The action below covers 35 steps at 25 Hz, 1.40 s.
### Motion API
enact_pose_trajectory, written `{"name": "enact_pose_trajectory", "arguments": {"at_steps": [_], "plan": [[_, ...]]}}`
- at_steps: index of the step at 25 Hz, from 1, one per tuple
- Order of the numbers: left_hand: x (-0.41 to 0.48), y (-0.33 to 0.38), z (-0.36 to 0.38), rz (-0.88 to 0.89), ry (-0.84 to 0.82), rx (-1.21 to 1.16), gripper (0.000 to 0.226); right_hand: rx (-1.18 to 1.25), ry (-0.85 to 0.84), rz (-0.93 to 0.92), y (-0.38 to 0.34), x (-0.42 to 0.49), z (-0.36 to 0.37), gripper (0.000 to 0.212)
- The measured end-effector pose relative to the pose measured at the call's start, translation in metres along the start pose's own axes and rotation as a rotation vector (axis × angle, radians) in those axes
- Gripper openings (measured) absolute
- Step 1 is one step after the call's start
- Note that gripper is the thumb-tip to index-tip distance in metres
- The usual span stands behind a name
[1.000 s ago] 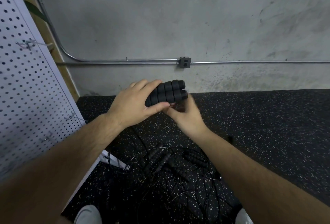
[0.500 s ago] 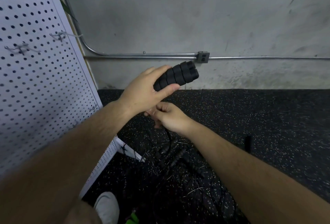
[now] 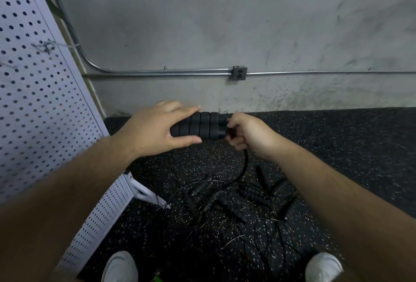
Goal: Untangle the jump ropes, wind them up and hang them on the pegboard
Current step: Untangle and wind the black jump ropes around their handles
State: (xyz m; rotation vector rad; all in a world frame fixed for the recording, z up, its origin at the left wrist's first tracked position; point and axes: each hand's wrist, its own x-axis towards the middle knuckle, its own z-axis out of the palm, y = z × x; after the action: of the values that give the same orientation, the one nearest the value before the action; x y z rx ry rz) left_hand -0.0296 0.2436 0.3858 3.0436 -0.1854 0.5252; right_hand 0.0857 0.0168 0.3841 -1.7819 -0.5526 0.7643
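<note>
Fingers [image 3: 180,109] of the left hand [image 3: 153,128] clasp two jump-rope handles [image 3: 202,125]; the right hand [image 3: 249,131] grips the cord [image 3: 245,164] at their end.
Between the two hands the paired handles lie level, left thumb beneath and fingers on top, right fingers curled against the right tips; the cord drops from that hand to a tangled pile of ropes [image 3: 236,198] on the floor [image 3: 337,142]. At the left a white pegboard [image 3: 33,106] with a wire hook [image 3: 45,46] stands beside a grey concrete wall [image 3: 202,23] carrying a metal conduit [image 3: 157,72]. Black speckled rubber covers the floor. Both handles are black ribbed foam, one above the other.
</note>
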Motion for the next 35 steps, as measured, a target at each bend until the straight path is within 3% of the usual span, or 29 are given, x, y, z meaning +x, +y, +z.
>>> {"name": "enact_pose_trajectory", "arguments": {"at_steps": [4,7,14,17,21,25,29,31,35], "plan": [[0.003,0.005,0.008,0.093,0.072,0.12,0.087,-0.347,0.091,-0.086,-0.005,-0.019,-0.004,0.029],[0.004,0.007,0.015,0.101,0.072,0.168,0.093,-0.418,0.14,-0.144,0.0,-0.02,-0.005,0.032],[0.009,0.014,0.023,0.089,0.037,0.248,0.097,-0.668,0.428,-0.216,0.004,-0.024,0.006,0.032],[0.009,0.011,0.024,0.072,0.049,0.252,0.095,-0.851,0.342,-0.389,0.0,-0.033,0.003,0.018],[0.006,0.011,0.025,0.085,0.046,0.186,0.086,-0.95,0.112,-0.599,-0.007,-0.042,-0.009,0.028],[0.002,0.025,0.025,0.037,-0.068,0.093,0.09,-0.935,0.174,-0.722,-0.009,-0.036,-0.024,0.025],[-0.006,0.042,0.02,0.076,-0.071,-0.031,0.087,-0.835,0.231,-0.746,-0.001,-0.021,-0.047,0.02],[-0.01,0.052,0.015,0.072,-0.036,-0.122,0.084,-0.695,0.214,-0.682,0.009,-0.015,-0.05,0.021],[-0.006,0.061,0.006,0.048,0.114,-0.149,0.075,-0.213,0.004,-0.369,0.031,-0.015,-0.017,0.024]]}}
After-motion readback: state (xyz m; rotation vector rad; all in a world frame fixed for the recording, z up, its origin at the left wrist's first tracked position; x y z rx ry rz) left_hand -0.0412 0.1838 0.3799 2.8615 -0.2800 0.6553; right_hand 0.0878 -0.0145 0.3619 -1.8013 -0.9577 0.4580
